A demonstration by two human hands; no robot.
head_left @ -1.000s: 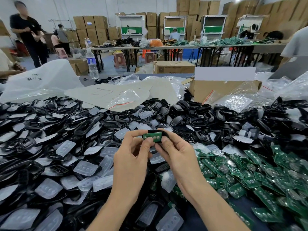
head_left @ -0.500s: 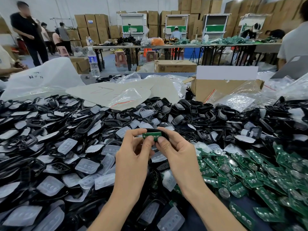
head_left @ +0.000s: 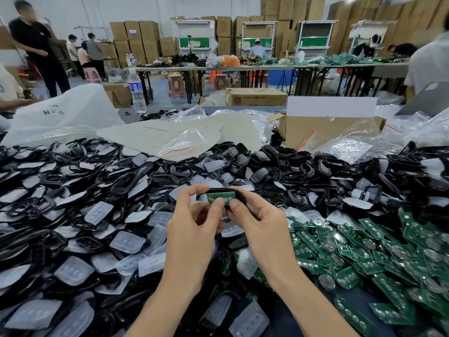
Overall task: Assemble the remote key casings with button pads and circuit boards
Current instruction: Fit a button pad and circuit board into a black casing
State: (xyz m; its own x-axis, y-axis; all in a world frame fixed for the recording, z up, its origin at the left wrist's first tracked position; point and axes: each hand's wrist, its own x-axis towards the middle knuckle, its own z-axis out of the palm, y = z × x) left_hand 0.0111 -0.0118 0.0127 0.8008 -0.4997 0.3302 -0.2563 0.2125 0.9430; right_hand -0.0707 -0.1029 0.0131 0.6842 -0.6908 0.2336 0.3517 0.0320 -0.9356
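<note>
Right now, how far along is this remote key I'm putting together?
Done: a green circuit board sits in the black casing. In hand: the left hand and right hand grip the casing, thumbs on the board's edge. Whether a button pad lies under it is hidden. Left: no cover on it yet, and heaps of loose casings, button pads and boards lie around.

Reaches forward with both bare forearms, angled in toward each other from the bottom edge. Brings left hand point(head_left: 192, 229) and right hand point(head_left: 262, 227) together at centre, backs toward the camera. Pinches the casing point(head_left: 218, 190) from both ends: left thumb on its near face, left index curled over the top, right thumb just beside the left, right fingers curled round the far side. Holds both wrists roughly straight.
</note>
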